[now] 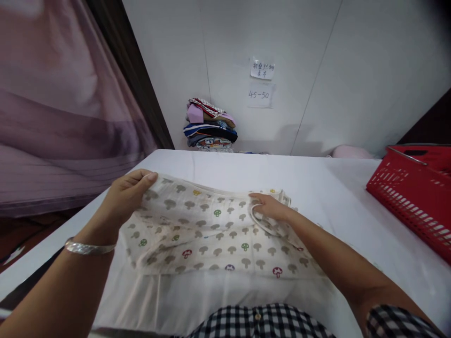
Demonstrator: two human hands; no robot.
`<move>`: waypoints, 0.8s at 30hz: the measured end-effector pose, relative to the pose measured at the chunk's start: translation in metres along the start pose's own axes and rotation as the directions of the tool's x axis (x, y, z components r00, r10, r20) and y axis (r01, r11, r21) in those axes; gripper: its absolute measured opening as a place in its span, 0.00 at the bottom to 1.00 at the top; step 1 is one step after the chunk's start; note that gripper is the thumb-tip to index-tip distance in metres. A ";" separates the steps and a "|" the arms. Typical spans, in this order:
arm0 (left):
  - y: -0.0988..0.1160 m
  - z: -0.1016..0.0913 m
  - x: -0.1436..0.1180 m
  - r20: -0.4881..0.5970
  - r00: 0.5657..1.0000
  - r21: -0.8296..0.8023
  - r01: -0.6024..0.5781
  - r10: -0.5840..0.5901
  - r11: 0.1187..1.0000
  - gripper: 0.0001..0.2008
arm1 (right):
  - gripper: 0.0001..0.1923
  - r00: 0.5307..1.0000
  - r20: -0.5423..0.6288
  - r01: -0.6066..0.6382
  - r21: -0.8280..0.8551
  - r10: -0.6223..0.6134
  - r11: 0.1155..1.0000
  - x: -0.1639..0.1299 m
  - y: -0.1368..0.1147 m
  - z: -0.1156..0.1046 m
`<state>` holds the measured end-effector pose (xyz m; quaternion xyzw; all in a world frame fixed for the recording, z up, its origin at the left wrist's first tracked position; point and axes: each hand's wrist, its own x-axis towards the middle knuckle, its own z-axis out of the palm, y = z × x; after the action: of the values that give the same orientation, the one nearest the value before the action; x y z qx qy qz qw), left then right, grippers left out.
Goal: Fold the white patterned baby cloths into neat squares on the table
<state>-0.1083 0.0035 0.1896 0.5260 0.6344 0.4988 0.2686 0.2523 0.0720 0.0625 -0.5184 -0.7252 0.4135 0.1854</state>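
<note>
A white cloth [211,234] printed with grey, red, green and yellow mushrooms spreads across the table in front of me, folded in layers. My left hand [123,197] pinches its upper left corner between thumb and fingers and holds it raised off the table. On the other side, my right hand [269,207] grips the upper edge near the right end, fingers partly hidden in the fabric. A pale band of trim curves just below that hand. Creases run across the middle of the cloth, and its lower edge hangs toward me.
Beneath the cloth is a white table [225,166]. Past its far edge, folded clothes [210,129] are piled against the wall. A red plastic basket [416,192] sits on the right. Two paper notes [261,82] are on the wall. A pinkish curtain [63,117] hangs at left.
</note>
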 end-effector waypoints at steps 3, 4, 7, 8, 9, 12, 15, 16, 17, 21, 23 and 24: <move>0.003 -0.004 -0.010 0.038 0.999 0.006 -0.012 0.012 1.000 0.16 | 0.29 1.000 -0.021 -0.018 -0.023 0.017 1.000 0.011 0.006 0.004; 0.002 -0.005 -0.012 0.047 0.999 0.008 -0.009 0.008 1.000 0.16 | 0.24 1.000 -0.023 -0.011 -0.037 0.010 0.999 0.012 0.006 0.005; -0.003 -0.010 -0.016 0.060 0.998 0.005 0.008 -0.009 1.000 0.16 | 0.10 0.998 -0.058 0.031 -0.046 -0.034 0.998 0.010 0.002 0.002; -0.005 -0.012 -0.017 0.062 0.998 0.004 0.017 -0.017 1.000 0.16 | 0.08 0.995 -0.092 0.045 -0.017 -0.047 0.999 0.009 0.000 -0.001; -0.006 -0.013 -0.017 0.063 0.998 0.004 0.023 -0.023 1.000 0.16 | 0.08 0.989 -0.137 0.054 0.029 -0.050 0.998 0.009 -0.001 -0.005; -0.006 -0.017 -0.023 0.033 0.999 0.010 0.008 -0.009 1.000 0.15 | 0.08 0.964 -0.266 0.025 0.162 0.020 0.986 0.013 -0.001 -0.019; 0.003 -0.019 -0.037 -0.026 0.998 0.014 -0.054 0.054 0.998 0.13 | 0.06 0.966 -0.248 -0.032 0.156 0.071 0.987 0.019 0.000 -0.021; 0.008 -0.020 -0.043 -0.039 0.997 0.006 -0.071 0.071 0.997 0.12 | 0.06 0.974 -0.217 -0.028 0.147 0.060 0.989 0.021 0.000 -0.019; 0.013 -0.020 -0.049 -0.045 0.996 -0.007 -0.080 0.079 0.997 0.11 | 0.05 0.980 -0.192 -0.015 0.148 0.044 0.989 0.022 0.000 -0.016; 0.031 -0.021 -0.069 -0.077 0.996 -0.099 -0.052 0.044 0.994 0.09 | 0.08 0.986 -0.167 0.031 0.214 0.005 0.976 0.019 0.002 -0.005; 0.035 -0.023 -0.070 -0.152 0.988 -0.122 -0.042 0.023 0.992 0.08 | 0.12 0.987 -0.158 0.042 0.235 -0.005 0.971 0.012 0.008 -0.011; 0.035 -0.025 -0.068 -0.209 0.978 -0.106 -0.028 0.005 0.994 0.09 | 0.15 0.988 -0.152 0.044 0.248 -0.006 0.968 0.008 0.012 -0.017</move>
<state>-0.0953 -0.0701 0.2179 0.4609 0.6266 0.5870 0.2245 0.2683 0.0873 0.0617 -0.5113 -0.6576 0.4591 0.3089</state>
